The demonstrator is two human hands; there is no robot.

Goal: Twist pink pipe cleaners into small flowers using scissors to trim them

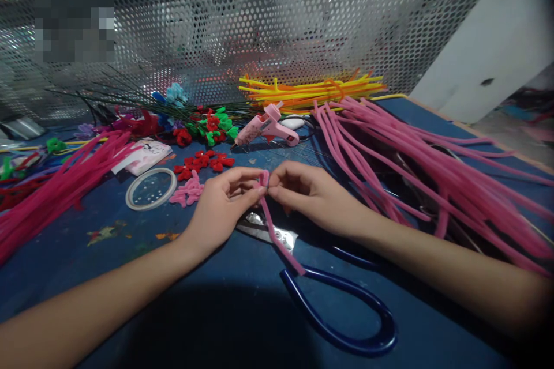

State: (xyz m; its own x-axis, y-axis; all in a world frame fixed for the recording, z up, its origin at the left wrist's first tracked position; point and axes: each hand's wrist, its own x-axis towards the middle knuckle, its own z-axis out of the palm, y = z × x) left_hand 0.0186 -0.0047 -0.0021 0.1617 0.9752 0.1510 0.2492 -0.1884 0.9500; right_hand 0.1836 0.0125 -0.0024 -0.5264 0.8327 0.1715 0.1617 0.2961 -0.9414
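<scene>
A pink pipe cleaner is pinched in my left hand, its upper end bent into a small loop and its long tail hanging down toward me. My right hand is closed at that loop, fingertips pressed together against its right side. Beneath both hands lies a pair of scissors with dark blue handles, its metal blades partly covered by my fingers and the pipe cleaner. Just left of my left hand are small pink pipe-cleaner flower shapes, with red flower shapes behind them.
A pink glue gun lies behind my hands. Pink pipe cleaners spread on the right, yellow ones at the back, magenta ones at left. A tape roll sits near finished flowers. A perforated metal panel stands behind.
</scene>
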